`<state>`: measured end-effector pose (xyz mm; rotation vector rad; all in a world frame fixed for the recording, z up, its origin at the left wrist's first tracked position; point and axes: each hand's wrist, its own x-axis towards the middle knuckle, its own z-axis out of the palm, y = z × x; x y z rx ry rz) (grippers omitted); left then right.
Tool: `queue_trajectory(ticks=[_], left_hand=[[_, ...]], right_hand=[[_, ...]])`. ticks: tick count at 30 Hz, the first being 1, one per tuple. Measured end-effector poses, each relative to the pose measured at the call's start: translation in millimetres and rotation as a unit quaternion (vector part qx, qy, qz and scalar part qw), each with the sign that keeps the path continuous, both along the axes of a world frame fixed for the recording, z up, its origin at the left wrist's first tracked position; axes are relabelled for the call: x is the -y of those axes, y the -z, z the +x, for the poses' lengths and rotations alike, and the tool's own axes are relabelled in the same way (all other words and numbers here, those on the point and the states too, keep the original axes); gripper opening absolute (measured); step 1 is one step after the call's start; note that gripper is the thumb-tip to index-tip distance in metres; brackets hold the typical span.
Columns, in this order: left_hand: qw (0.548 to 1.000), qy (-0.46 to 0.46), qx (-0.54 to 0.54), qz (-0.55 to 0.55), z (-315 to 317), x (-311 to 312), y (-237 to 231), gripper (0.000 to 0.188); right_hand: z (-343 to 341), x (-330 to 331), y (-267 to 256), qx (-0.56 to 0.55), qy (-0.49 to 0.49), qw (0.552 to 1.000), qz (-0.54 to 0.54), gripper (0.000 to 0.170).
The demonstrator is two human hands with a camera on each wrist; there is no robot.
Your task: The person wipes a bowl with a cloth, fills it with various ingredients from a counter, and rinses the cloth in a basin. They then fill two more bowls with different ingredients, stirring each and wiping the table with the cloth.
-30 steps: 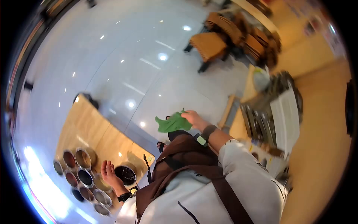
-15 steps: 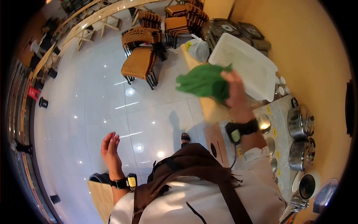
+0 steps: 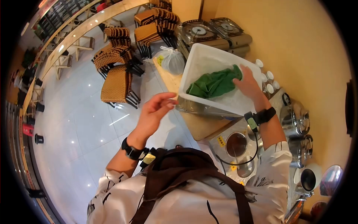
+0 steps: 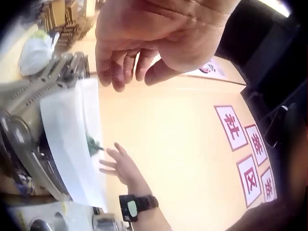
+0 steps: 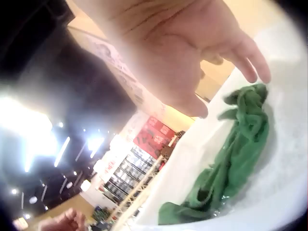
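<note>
A crumpled green cloth [image 3: 214, 83] lies in a white plastic tub [image 3: 191, 61]. In the right wrist view the cloth [image 5: 236, 154] stretches along the tub's wet-looking bottom. Over the cloth's far end is my right hand [image 3: 249, 83], its thumb and fingers spread apart with nothing between them. The fingertips [image 5: 262, 77] are right above the cloth's upper end. My left hand [image 3: 151, 114] hovers left of the tub's near corner, fingers loosely bent and holding nothing. The left wrist view shows this hand [image 4: 159, 38] higher than the tub, its fingers hanging down.
Portable gas stoves [image 3: 199, 31] are stacked behind the tub, beside a tied plastic bag [image 3: 173, 61]. Small white cups [image 3: 269, 84] line the wall side. Lidded steel pots [image 3: 294, 119] and a round container of dark contents [image 3: 236, 145] stand nearer. Stacked woven chairs [image 3: 117, 84] occupy the floor left.
I have turned from a table of pots toward the counter. The green cloth, earlier carried in my right hand, now lies released in the tub. My left hand has risen toward the tub.
</note>
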<state>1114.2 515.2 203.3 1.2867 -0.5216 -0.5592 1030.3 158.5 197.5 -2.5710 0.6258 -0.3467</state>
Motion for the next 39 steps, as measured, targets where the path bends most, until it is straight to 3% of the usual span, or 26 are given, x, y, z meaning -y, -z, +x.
queue_trajectory(ticks=[2, 6, 8, 9, 11, 13, 15, 16, 18, 22, 23, 24, 25, 27, 29, 32, 36, 38, 39], left_hand=[[0.991, 0.126, -0.037, -0.015, 15, 35, 3, 0.031], [0.972, 0.224, -0.044, 0.051, 43, 99, 11, 0.04], [0.946, 0.264, -0.163, 0.092, 57, 123, 12, 0.054], [0.934, 0.285, -0.177, 0.124, 63, 132, 9, 0.07], [0.911, 0.318, -0.172, 0.197, 71, 146, 0, 0.08], [0.903, 0.325, -0.185, 0.21, 76, 159, 7, 0.088], [0.898, 0.295, -0.235, 0.227, 78, 169, 13, 0.092], [0.895, 0.298, -0.238, 0.23, 79, 174, 18, 0.086], [0.879, 0.32, -0.27, 0.229, 82, 179, 16, 0.081], [0.841, 0.306, -0.372, 0.246, 81, 197, 32, 0.066], [0.843, 0.302, -0.371, 0.247, 80, 201, 37, 0.066], [0.836, 0.289, -0.397, 0.246, 79, 204, 36, 0.062], [0.828, 0.276, -0.422, 0.244, 80, 209, 36, 0.06], [0.834, 0.232, -0.466, 0.183, 82, 217, 40, 0.054], [0.83, 0.188, -0.511, 0.127, 87, 219, 49, 0.051], [0.827, 0.316, -0.465, -0.013, 109, 223, 75, 0.036], [0.852, 0.342, -0.394, -0.036, 109, 233, 89, 0.029], [0.858, 0.251, -0.447, -0.007, 101, 239, 87, 0.028], [0.858, 0.25, -0.449, -0.005, 99, 242, 83, 0.028]], right_hand=[[2, -8, 4, -0.114, -0.044, 0.992, -0.032, 0.066], [22, -19, 41, -0.212, -0.052, 0.975, -0.049, 0.063], [30, -20, 46, -0.318, -0.123, 0.936, -0.087, 0.059], [31, -15, 46, -0.317, -0.106, 0.938, -0.089, 0.059], [24, -7, 50, -0.35, -0.154, 0.924, -0.021, 0.054], [25, 6, 73, -0.318, -0.087, 0.944, -0.015, 0.051], [28, 15, 97, -0.397, -0.124, 0.892, -0.178, 0.054], [33, 9, 79, -0.397, -0.12, 0.892, -0.178, 0.054], [37, -5, 52, -0.297, 0.006, 0.955, -0.016, 0.059], [50, 2, 85, -0.275, 0.0, 0.955, -0.112, 0.053], [57, 4, 85, -0.233, -0.043, 0.97, 0.052, 0.048], [66, 2, 81, -0.184, -0.086, 0.956, 0.213, 0.043], [73, -9, 72, -0.182, -0.09, 0.956, 0.212, 0.043], [76, -38, 51, -0.01, 0.002, 0.958, 0.287, 0.036], [74, -54, 26, 0.018, 0.004, 0.952, 0.305, 0.033], [66, -82, -8, 0.075, 0.016, 0.956, 0.285, 0.029], [64, -89, -1, 0.132, 0.043, 0.967, 0.215, 0.03], [63, -83, 12, 0.126, 0.054, 0.971, 0.194, 0.03], [63, -80, 15, 0.121, 0.064, 0.976, 0.17, 0.031]])
